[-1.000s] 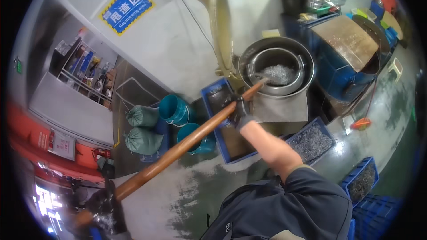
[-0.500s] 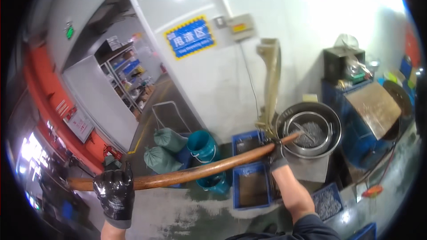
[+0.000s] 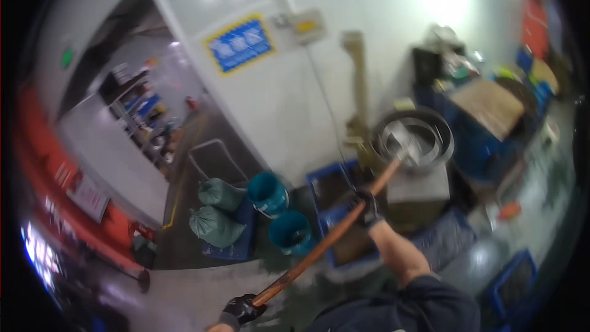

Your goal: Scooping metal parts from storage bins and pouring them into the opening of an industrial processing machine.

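A long wooden-handled shovel (image 3: 310,257) runs slantwise from the lower middle up to the right. My left hand (image 3: 243,309), in a black glove, is closed round its near end. Farther up the handle, my right hand (image 3: 367,209), also in a black glove, grips the wood. The shovel's pale metal head is blurred and lies over or inside a round metal drum (image 3: 447,147) with an inner ring. Whether the head carries anything cannot be made out.
Blue trays (image 3: 316,187) lie beside the drum's stand. Two teal buckets (image 3: 268,193) and tied green sacks (image 3: 215,229) stand to the left. A cluttered blue bin (image 3: 485,155) is at right, near a tray of metal pieces (image 3: 452,240). An open doorway (image 3: 196,117) lies at far left.
The handle has swung from nearly level to a steep slant. My left hand has dropped and moved right; the shovel's head now shows at the drum. The view has shifted.
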`<state>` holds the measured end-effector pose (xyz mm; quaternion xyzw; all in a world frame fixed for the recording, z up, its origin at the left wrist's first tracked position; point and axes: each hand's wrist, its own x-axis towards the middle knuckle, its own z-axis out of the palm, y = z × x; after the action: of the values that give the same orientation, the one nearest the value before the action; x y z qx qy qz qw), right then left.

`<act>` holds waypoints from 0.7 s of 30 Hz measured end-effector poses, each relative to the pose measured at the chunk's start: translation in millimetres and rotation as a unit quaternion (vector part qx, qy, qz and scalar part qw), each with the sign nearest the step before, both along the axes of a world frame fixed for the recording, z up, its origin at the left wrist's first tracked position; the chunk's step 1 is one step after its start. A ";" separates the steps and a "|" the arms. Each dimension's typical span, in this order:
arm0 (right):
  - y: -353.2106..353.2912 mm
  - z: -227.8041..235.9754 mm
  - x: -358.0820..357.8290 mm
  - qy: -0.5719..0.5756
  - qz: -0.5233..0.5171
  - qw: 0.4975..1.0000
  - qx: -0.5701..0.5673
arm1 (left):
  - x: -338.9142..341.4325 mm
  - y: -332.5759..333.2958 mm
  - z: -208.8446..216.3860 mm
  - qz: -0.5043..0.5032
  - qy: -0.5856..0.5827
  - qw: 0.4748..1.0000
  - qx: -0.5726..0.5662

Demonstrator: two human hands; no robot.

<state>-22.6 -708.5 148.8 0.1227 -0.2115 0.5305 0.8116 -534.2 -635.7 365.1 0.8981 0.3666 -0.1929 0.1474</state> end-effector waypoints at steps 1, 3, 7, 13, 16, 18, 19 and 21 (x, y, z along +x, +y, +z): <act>-9.7 18.8 -32.3 -0.099 -0.207 0.933 -0.278 | -6.8 -2.0 -3.5 0.048 0.033 0.996 -0.069; -33.2 50.4 -58.5 -0.111 -0.204 0.932 -0.278 | -22.4 4.8 -32.5 0.014 0.024 0.996 -0.087; -86.3 102.8 -106.4 0.052 -0.139 0.952 -0.267 | -61.3 28.3 -92.6 0.036 -0.114 0.987 -0.107; -164.5 91.0 -192.0 0.027 -0.397 0.647 -0.650 | -48.9 23.1 -67.8 -0.119 -0.132 0.982 0.055; -198.6 0.2 -180.3 0.156 -0.280 0.750 -0.579 | -8.3 9.9 -36.8 -0.230 -0.079 0.950 0.193; -205.5 -43.6 -174.3 0.207 -0.249 0.762 -0.561 | 21.7 4.2 -19.4 -0.320 -0.104 0.876 0.345; -209.0 -69.5 -168.2 0.228 -0.192 0.792 -0.532 | 45.0 -0.4 -10.3 -0.372 -0.106 0.829 0.403; -245.9 -140.6 -135.4 0.257 -0.201 0.791 -0.518 | 126.0 -23.5 -0.4 -0.405 -0.103 0.790 0.450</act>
<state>-158.1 -954.4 8.2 -0.2298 0.2913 0.3344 0.8663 -408.2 -659.2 364.7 0.9436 -0.0025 0.0450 -0.3279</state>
